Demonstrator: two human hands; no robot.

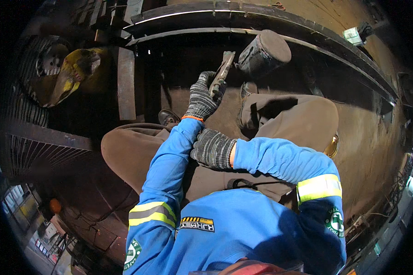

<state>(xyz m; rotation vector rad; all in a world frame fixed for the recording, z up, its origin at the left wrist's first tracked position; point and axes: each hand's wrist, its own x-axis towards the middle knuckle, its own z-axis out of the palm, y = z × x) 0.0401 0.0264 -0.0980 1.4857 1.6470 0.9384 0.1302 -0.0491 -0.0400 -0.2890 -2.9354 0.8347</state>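
Observation:
My left hand (203, 97), in a grey-and-black knit glove with an orange cuff, reaches forward between my knees. It is closed on a worn, narrow metal tool (222, 75) that resembles locking pliers and points up and away from me. The tool's grip is partly hidden by the glove. Beside the left forearm, my gloved right hand (214, 149) is curled against the blue left sleeve (175, 143). Its fingertips are tucked out of sight, so what they grip, if anything, does not show. Just beyond the tool stands a dark cylindrical can (261, 54) with a flat, dusty round top.
Long, curved-looking steel beams (243, 31) run across the far side. An upright rusty plate (126, 83) stands left of my left hand, with a worn yellow object (73, 75) farther left. My bent knees (298, 119) flank the work. A brown surface (367, 146) extends right.

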